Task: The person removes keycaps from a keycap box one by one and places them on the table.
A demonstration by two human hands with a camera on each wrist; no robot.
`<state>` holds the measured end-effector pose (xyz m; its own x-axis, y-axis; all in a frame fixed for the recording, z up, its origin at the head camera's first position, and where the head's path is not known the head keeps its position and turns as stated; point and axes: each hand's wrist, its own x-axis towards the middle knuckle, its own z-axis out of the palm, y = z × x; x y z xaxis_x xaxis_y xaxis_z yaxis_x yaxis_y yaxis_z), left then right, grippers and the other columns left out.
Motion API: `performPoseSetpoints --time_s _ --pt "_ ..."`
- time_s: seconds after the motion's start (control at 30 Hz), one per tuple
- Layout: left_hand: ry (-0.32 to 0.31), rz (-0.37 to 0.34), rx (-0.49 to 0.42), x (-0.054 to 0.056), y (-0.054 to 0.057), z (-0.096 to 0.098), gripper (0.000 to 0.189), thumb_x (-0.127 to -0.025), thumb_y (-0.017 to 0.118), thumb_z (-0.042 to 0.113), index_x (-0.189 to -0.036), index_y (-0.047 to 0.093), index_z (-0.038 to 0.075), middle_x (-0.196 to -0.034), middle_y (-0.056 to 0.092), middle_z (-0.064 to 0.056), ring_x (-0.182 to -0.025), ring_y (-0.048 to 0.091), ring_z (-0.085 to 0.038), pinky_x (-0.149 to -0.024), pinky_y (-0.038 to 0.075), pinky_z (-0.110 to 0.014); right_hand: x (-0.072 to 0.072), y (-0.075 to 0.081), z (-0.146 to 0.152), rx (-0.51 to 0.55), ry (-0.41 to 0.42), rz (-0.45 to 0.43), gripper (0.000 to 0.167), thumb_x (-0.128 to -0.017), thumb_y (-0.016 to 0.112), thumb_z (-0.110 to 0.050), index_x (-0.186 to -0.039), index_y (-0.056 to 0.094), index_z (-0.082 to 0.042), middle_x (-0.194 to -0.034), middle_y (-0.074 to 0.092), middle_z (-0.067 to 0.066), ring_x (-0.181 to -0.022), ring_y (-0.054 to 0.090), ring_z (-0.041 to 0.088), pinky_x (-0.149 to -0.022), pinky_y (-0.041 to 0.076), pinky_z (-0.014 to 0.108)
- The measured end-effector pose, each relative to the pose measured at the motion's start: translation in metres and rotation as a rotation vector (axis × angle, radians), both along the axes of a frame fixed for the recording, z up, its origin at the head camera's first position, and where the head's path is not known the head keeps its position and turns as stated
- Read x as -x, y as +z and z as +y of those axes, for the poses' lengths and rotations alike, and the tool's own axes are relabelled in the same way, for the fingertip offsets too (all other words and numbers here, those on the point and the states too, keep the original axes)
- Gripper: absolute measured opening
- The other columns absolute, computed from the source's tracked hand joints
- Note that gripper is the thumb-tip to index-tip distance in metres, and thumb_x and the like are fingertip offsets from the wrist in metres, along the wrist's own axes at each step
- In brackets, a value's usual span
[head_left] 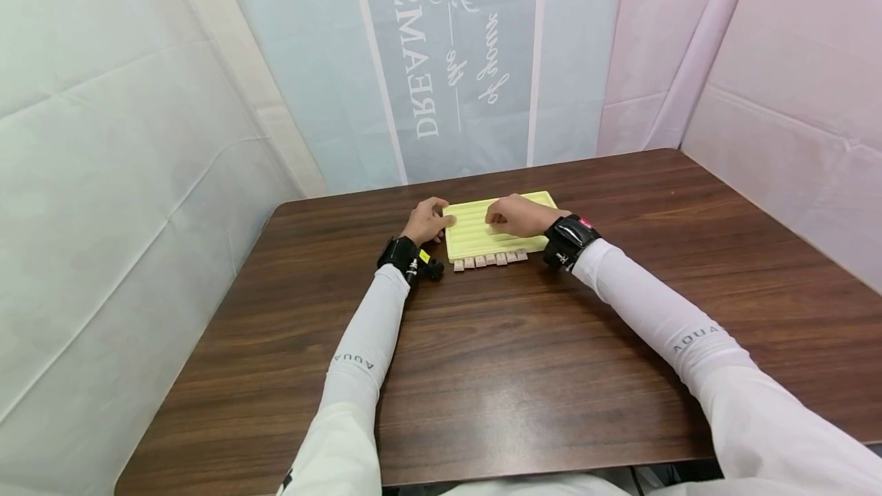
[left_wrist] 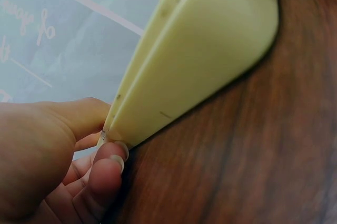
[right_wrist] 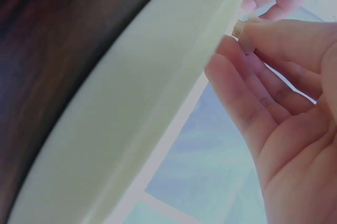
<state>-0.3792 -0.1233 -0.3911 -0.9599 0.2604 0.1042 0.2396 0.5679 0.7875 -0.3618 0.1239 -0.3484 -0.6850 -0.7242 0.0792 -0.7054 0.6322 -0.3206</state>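
Note:
A pale yellow ridged tray (head_left: 468,236) lies on the table, its long grooves running left to right. My left hand (head_left: 423,221) pinches the tray's left edge; in the left wrist view the thumb is on the rim and the fingertips press the outer side. Over the tray's middle, my right hand (head_left: 520,216) pinches a small tile (right_wrist: 238,28) between thumb and fingers, mostly hidden by them. Several small whitish tiles (head_left: 480,261) stand in a row along the tray's front edge. Their markings are too small to read.
The dark brown wooden table (head_left: 524,373) extends around the tray on all sides. Behind it hangs a grey-blue cloth (head_left: 455,52) with upside-down lettering. White sheets (head_left: 124,174) close off the left and right sides. Both wrists wear black straps with cameras.

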Motion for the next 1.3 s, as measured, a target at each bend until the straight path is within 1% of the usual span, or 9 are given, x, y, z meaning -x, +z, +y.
performPoseSetpoints --time_s 0.23,0.47,0.63,0.73,1.0,1.1,1.3 --pt "0.006 -0.01 0.005 0.0 -0.003 -0.001 0.045 -0.097 0.059 0.023 -0.137 0.048 0.008 -0.072 0.055 -0.004 -0.056 0.053 -0.014 -0.053 0.049 -0.025 -0.005 0.004 0.007 0.011 -0.007 0.005 0.026 -0.097 0.057 -0.01 -0.12 0.064 -0.001 -0.115 0.067 0.015 -0.105 0.065 0.027 -0.092 0.053 0.037" --pt "0.014 -0.039 -0.001 0.006 -0.006 -0.001 0.045 -0.096 0.061 0.024 -0.137 0.048 0.009 -0.071 0.056 -0.005 -0.056 0.054 -0.015 -0.052 0.05 -0.025 -0.011 0.009 0.011 0.046 0.007 0.028 0.026 -0.097 0.057 -0.011 -0.119 0.064 0.0 -0.112 0.067 0.014 -0.101 0.066 0.025 -0.088 0.055 0.036" --pt "0.014 -0.04 -0.004 0.007 -0.005 -0.001 0.045 -0.096 0.061 0.025 -0.137 0.048 0.01 -0.073 0.056 -0.005 -0.057 0.054 -0.015 -0.052 0.05 -0.026 -0.018 0.015 0.014 0.053 0.005 0.026 0.026 -0.097 0.057 -0.012 -0.119 0.065 -0.001 -0.112 0.068 0.013 -0.1 0.067 0.024 -0.088 0.054 0.035" --pt "0.016 -0.028 -0.002 0.005 -0.004 -0.001 0.045 -0.096 0.06 0.025 -0.137 0.048 0.01 -0.073 0.056 -0.005 -0.057 0.054 -0.015 -0.052 0.05 -0.025 -0.019 0.015 0.018 0.044 0.004 0.03 0.026 -0.098 0.056 -0.013 -0.119 0.065 -0.002 -0.111 0.068 0.013 -0.1 0.066 0.024 -0.088 0.054 0.034" --pt "0.014 -0.004 0.003 -0.008 0.003 0.003 0.044 -0.098 0.058 0.021 -0.137 0.047 0.006 -0.074 0.054 -0.004 -0.058 0.053 -0.013 -0.053 0.049 -0.024 -0.019 0.012 0.031 0.034 -0.031 0.023 0.023 -0.097 0.058 -0.012 -0.116 0.067 -0.003 -0.111 0.068 0.012 -0.099 0.067 0.024 -0.087 0.055 0.034" --pt "0.011 -0.001 0.008 -0.008 0.004 0.003 0.044 -0.097 0.058 0.021 -0.137 0.047 0.005 -0.073 0.054 -0.004 -0.057 0.052 -0.012 -0.053 0.049 -0.024 -0.022 0.011 0.035 0.034 -0.035 0.025 0.023 -0.097 0.058 -0.012 -0.115 0.067 -0.003 -0.111 0.068 0.013 -0.097 0.068 0.024 -0.086 0.055 0.035" --pt "0.007 -0.003 0.012 -0.008 0.006 0.003 0.044 -0.098 0.058 0.02 -0.138 0.047 0.005 -0.072 0.055 -0.005 -0.056 0.053 -0.012 -0.052 0.049 -0.025 -0.027 0.01 0.045 0.02 -0.029 0.069 0.021 -0.096 0.058 -0.01 -0.113 0.067 -0.001 -0.107 0.068 0.012 -0.096 0.066 0.023 -0.085 0.055 0.037"
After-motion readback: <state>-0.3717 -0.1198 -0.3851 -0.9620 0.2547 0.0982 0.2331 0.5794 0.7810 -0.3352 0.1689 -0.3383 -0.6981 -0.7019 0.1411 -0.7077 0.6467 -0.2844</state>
